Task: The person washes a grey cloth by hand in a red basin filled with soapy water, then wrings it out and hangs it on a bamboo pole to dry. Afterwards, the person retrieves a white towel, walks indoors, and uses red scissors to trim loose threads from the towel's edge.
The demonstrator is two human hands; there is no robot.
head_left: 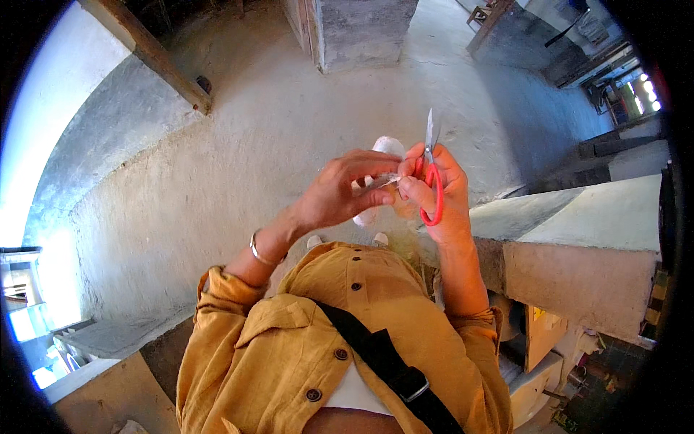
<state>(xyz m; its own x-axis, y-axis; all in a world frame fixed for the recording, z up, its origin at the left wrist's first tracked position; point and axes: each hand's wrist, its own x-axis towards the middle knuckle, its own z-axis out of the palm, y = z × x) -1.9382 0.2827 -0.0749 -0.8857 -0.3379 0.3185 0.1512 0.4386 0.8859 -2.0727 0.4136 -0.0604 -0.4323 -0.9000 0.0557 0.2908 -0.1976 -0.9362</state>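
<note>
Scissors with red handles [432, 194] are in my right hand [450, 192], their metal blades pointing up and away from me. The blades look nearly closed. My right thumb and fingertips also meet a thin whitish strand [390, 178] that runs across to my left hand [336, 189]. The left fingers and thumb are pinched on that strand, close to the right fingertips. Behind and below the hands shows a pale, rounded whitish thing [388, 145], partly covered by them; I cannot make out its kind. A bracelet [258, 249] circles my left wrist.
Around me spreads a worn grey floor [166, 195]. A pillar [365, 36] stands ahead, and a wooden post [163, 58] leans into view at the far left. On my right is a pale ledge [578, 217]; a lower block [116, 394] lies at the near left.
</note>
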